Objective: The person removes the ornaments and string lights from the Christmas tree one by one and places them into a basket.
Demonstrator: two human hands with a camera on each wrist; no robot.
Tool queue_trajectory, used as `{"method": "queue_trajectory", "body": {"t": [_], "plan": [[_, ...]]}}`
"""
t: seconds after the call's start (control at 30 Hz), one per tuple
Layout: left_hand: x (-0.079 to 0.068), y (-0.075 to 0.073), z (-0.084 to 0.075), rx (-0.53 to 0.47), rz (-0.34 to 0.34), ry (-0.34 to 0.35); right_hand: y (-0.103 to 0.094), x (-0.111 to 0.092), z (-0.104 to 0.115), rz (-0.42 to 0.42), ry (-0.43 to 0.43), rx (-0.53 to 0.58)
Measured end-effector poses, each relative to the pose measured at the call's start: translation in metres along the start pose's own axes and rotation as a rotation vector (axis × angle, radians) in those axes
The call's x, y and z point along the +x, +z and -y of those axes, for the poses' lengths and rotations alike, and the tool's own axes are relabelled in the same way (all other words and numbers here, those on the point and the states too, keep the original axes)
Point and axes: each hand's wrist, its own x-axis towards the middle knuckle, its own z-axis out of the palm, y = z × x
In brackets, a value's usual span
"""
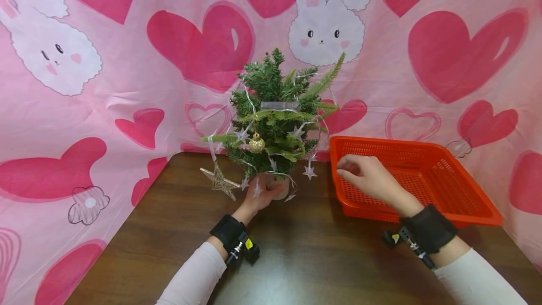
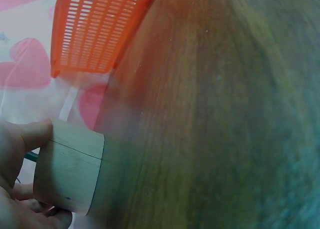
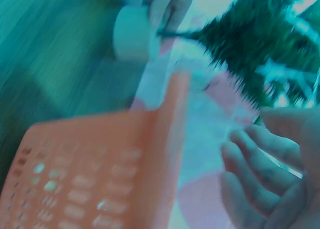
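Observation:
A small artificial Christmas tree (image 1: 271,131) stands on the table in the head view, with a gold glitter ball (image 1: 256,143), a gold star (image 1: 219,180) and a string of star lights (image 1: 310,172) hung on it. My left hand (image 1: 261,193) grips its round wooden base (image 2: 69,164), thumb on one side and fingers on the other in the left wrist view. Over the left rim of the basket hovers my right hand (image 1: 367,176), its fingers loosely bent. The right wrist view shows nothing between the fingers (image 3: 252,174) of that hand.
An orange-red plastic basket (image 1: 478,187) with perforated walls stands to the right of the tree. Behind the brown wooden table (image 1: 296,248) hangs a pink cloth (image 1: 127,84) with hearts and rabbits. Both wrists wear black camera straps (image 1: 429,229).

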Motion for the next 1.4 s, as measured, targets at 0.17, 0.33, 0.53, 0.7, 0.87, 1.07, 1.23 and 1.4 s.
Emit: {"method": "queue_trajectory", "body": {"t": [0.17, 0.33, 0.53, 0.7, 0.87, 1.07, 1.23, 1.4], "plan": [[-0.003, 0.001, -0.001, -0.006, -0.034, 0.030, -0.002, 0.000, 0.027, -0.142, -0.057, 0.022], [-0.004, 0.004, 0.000, -0.037, -0.086, 0.082, -0.003, -0.002, 0.048, -0.254, -0.102, 0.060], [-0.006, 0.005, -0.001, -0.080, -0.114, 0.146, -0.005, -0.005, 0.068, -0.390, -0.159, 0.088], [-0.008, 0.005, -0.001, -0.103, -0.120, 0.148, -0.007, -0.007, 0.085, -0.467, -0.212, 0.163], [-0.008, 0.008, 0.001, -0.052, -0.144, 0.187, -0.007, -0.006, 0.102, -0.515, -0.275, 0.246], [-0.007, 0.008, 0.001, 0.028, -0.146, 0.202, -0.006, -0.001, 0.120, -0.562, -0.360, 0.278], [-0.006, 0.007, -0.005, 0.142, -0.155, 0.197, -0.003, 0.004, 0.135, -0.593, -0.443, 0.244], [-0.005, 0.008, -0.007, 0.210, -0.175, 0.208, 0.002, 0.007, 0.148, -0.608, -0.493, 0.202]]}}
